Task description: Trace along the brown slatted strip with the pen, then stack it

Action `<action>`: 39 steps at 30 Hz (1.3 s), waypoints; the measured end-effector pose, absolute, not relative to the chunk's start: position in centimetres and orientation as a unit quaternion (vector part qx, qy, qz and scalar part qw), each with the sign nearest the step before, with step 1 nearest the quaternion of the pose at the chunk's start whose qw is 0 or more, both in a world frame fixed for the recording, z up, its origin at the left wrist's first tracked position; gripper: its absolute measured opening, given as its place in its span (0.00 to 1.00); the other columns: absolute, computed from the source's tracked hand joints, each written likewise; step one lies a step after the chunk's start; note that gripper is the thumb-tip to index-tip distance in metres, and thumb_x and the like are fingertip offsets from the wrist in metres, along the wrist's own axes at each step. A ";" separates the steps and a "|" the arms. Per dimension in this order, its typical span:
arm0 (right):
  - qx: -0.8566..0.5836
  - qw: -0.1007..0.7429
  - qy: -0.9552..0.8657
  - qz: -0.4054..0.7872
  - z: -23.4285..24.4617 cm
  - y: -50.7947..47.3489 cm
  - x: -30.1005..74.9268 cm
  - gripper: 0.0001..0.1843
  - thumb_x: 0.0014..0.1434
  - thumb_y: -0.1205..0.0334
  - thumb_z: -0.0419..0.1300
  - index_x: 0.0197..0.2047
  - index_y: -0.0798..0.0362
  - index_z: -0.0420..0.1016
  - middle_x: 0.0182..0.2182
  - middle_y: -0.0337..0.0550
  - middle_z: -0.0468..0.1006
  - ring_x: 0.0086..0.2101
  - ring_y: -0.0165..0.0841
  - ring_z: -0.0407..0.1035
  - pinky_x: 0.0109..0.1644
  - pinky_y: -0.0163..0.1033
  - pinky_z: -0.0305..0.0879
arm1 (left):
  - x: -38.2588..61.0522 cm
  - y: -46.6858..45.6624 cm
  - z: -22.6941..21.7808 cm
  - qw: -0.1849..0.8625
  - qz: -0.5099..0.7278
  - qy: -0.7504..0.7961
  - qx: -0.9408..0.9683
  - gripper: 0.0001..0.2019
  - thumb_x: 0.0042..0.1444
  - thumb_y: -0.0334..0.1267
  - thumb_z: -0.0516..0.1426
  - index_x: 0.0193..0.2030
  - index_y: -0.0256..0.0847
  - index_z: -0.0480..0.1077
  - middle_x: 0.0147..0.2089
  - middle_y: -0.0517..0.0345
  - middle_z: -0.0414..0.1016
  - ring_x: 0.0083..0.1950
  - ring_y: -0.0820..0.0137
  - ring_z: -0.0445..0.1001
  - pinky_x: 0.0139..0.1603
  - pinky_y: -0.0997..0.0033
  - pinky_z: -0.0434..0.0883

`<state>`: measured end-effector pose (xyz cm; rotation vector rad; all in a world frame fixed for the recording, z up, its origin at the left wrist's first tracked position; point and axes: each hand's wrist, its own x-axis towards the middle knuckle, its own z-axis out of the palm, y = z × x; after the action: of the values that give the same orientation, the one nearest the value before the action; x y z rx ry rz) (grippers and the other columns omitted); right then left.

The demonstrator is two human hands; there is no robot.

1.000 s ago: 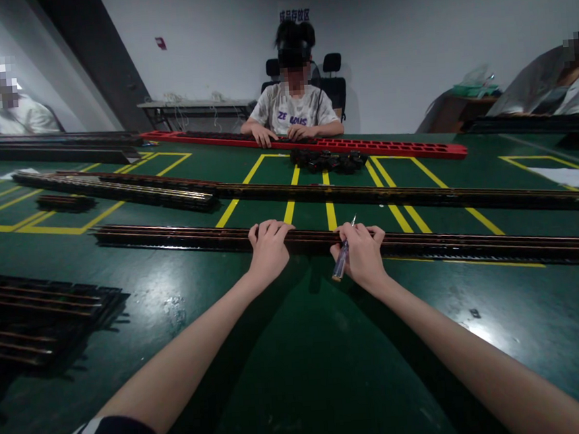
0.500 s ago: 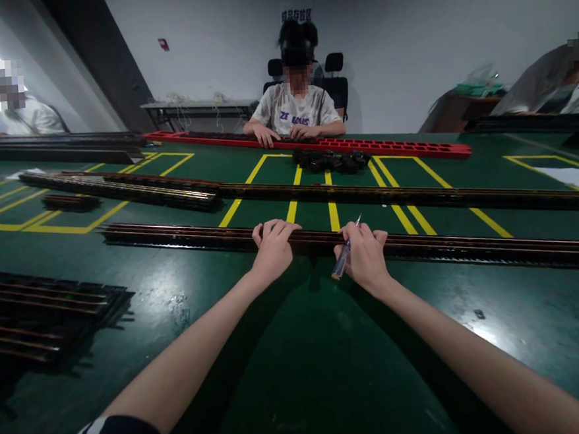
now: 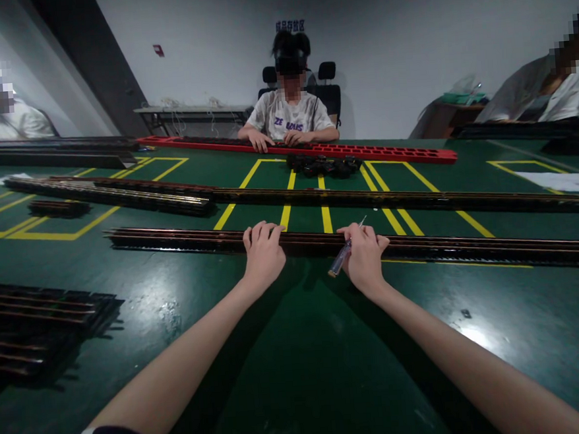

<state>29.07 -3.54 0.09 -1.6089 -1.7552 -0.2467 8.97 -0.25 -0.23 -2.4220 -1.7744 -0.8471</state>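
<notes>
A long dark rail with copper strips (image 3: 172, 240) lies across the green table (image 3: 300, 375) in front of me. My left hand (image 3: 262, 255) rests on the rail's near edge, fingers curled over it. My right hand (image 3: 365, 255) also lies on the rail a little to the right, fingers closed round a small clear-handled screwdriver (image 3: 341, 260) whose tip points up and away.
More dark rails (image 3: 119, 192) lie further back, and a stack of rails (image 3: 34, 321) sits at the near left. A red perforated rail (image 3: 388, 150) and a heap of black parts (image 3: 323, 166) lie before a seated person (image 3: 289, 111). Other people sit at far left and right.
Both hands stay on the rail with the screwdriver still held; only the view has shifted slightly.
</notes>
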 end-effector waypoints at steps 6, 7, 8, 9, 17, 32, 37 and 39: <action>-0.582 0.332 -0.737 -0.085 0.1 -3.4 28.9 0.12 0.45 0.75 0.51 0.32 0.50 0.56 0.37 0.47 0.75 0.38 0.42 0.65 0.45 0.46 0.52 | 8.7 0.4 -0.4 -0.038 -0.321 -0.583 -0.745 0.18 0.52 0.26 0.46 0.43 0.46 0.71 0.50 0.54 0.73 0.60 0.57 0.60 0.65 0.42 0.49; -0.577 0.326 -0.745 -0.080 0.1 -3.3 28.9 0.12 0.45 0.74 0.51 0.32 0.50 0.56 0.36 0.48 0.75 0.38 0.41 0.65 0.45 0.46 0.53 | 8.6 0.5 -0.3 -0.058 -0.331 -0.583 -0.740 0.18 0.52 0.26 0.45 0.42 0.47 0.71 0.49 0.56 0.74 0.59 0.59 0.61 0.65 0.41 0.48; -0.571 0.324 -0.751 -0.073 0.1 -3.2 28.9 0.11 0.46 0.73 0.52 0.31 0.50 0.55 0.35 0.48 0.74 0.37 0.41 0.64 0.45 0.46 0.55 | 8.6 0.5 -0.2 -0.079 -0.338 -0.580 -0.737 0.18 0.52 0.26 0.45 0.41 0.47 0.71 0.48 0.58 0.74 0.58 0.60 0.62 0.65 0.41 0.47; -0.567 0.325 -0.754 -0.066 0.1 -3.2 28.9 0.11 0.47 0.73 0.52 0.31 0.50 0.54 0.34 0.48 0.74 0.36 0.40 0.64 0.45 0.45 0.56 | 8.5 0.6 0.0 -0.096 -0.342 -0.578 -0.735 0.18 0.52 0.26 0.45 0.40 0.47 0.71 0.48 0.59 0.75 0.58 0.60 0.62 0.65 0.40 0.46; -0.571 0.314 -0.756 -0.055 0.3 -3.0 28.8 0.11 0.48 0.71 0.52 0.30 0.49 0.52 0.32 0.48 0.71 0.35 0.40 0.63 0.42 0.45 0.59 | 8.0 1.0 0.5 -0.118 -0.325 -0.565 -0.749 0.21 0.50 0.25 0.46 0.44 0.50 0.72 0.49 0.62 0.75 0.58 0.61 0.62 0.65 0.41 0.47; -0.590 0.313 -0.741 -0.071 0.4 -3.0 28.6 0.09 0.50 0.69 0.52 0.31 0.50 0.52 0.32 0.48 0.72 0.35 0.40 0.64 0.42 0.43 0.56 | 8.0 0.8 0.4 -0.131 -0.311 -0.556 -0.760 0.23 0.50 0.24 0.47 0.47 0.52 0.71 0.51 0.64 0.73 0.56 0.62 0.60 0.58 0.49 0.55; -0.593 0.329 -0.731 -0.071 0.1 -2.9 28.8 0.09 0.49 0.68 0.53 0.31 0.50 0.53 0.33 0.48 0.73 0.35 0.41 0.65 0.42 0.43 0.55 | 8.2 0.8 0.4 -0.131 -0.317 -0.556 -0.757 0.23 0.49 0.24 0.48 0.47 0.51 0.71 0.50 0.64 0.74 0.56 0.61 0.60 0.58 0.51 0.53; -0.596 0.338 -0.725 -0.067 -0.1 -2.9 28.8 0.09 0.49 0.69 0.53 0.31 0.50 0.53 0.33 0.46 0.74 0.36 0.40 0.65 0.43 0.44 0.54 | 8.3 0.8 0.4 -0.134 -0.319 -0.561 -0.752 0.22 0.49 0.24 0.48 0.46 0.50 0.71 0.50 0.64 0.74 0.56 0.62 0.60 0.59 0.51 0.53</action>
<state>28.77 -2.87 -0.08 -1.5540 -1.8895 -0.1735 8.30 0.78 0.44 -2.5889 -1.9306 -1.0987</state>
